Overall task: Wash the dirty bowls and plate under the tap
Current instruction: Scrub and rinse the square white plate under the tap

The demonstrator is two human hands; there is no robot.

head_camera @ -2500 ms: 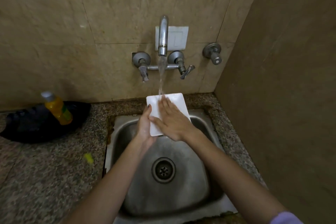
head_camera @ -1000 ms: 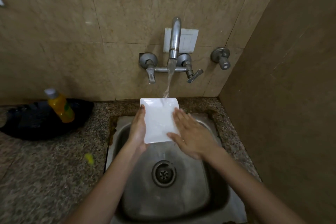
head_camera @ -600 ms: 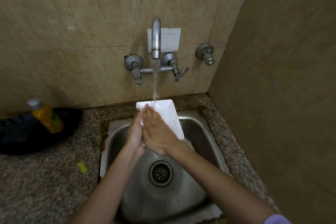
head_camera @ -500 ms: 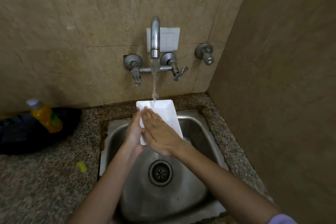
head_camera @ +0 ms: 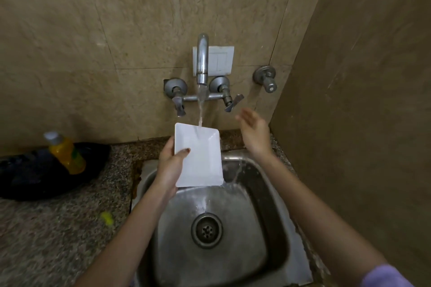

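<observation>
A white rectangular plate (head_camera: 202,158) is held tilted over the steel sink (head_camera: 275,235), its far edge under the water stream from the tap (head_camera: 202,63). My left hand (head_camera: 169,165) grips the plate's left edge, thumb on its face. Water runs off the plate's near right corner into the basin. My right hand (head_camera: 254,131) is off the plate, raised to its right with fingers apart, just below the tap's right lever (head_camera: 233,101).
A yellow bottle (head_camera: 66,152) stands on a dark bag (head_camera: 35,175) on the granite counter (head_camera: 58,228) at left. A second valve (head_camera: 265,78) sits on the wall at right. A brown side wall closes the right side. The drain (head_camera: 207,230) lies mid-basin.
My right hand has lifted off the plate's face and moved up and right toward the tap's right lever. My left hand keeps holding the plate under the stream.
</observation>
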